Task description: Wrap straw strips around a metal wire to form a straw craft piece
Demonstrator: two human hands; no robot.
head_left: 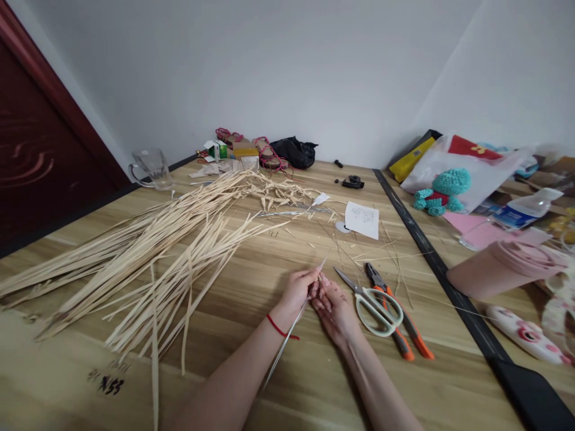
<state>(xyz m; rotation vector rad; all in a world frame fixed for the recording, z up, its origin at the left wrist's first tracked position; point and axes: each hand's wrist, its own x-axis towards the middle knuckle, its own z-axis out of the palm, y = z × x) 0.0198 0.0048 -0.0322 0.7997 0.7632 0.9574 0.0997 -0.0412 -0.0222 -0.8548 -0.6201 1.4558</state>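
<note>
My left hand (299,293), with a red cord at its wrist, and my right hand (336,306) meet above the table, fingertips pinched together. Between them runs a bundle of thin silvery wires (287,338), whose lower ends slant toward me under my left wrist. A pale pointed tip (322,263) sticks out beyond my fingers; the part inside the grip is hidden. Just right of my right hand lie scissors (380,311) with white handles, partly over orange-handled pliers (411,323). Long flat straw strips (148,257) spread across the left of the table.
Knotted straw pieces (281,191) and loose wires (287,213) lie farther back, near a written paper note (362,219). A glass mug (153,167) stands far left. At right are a pink roll (503,269), a turquoise crocheted doll (449,185) and a plastic bottle (525,208).
</note>
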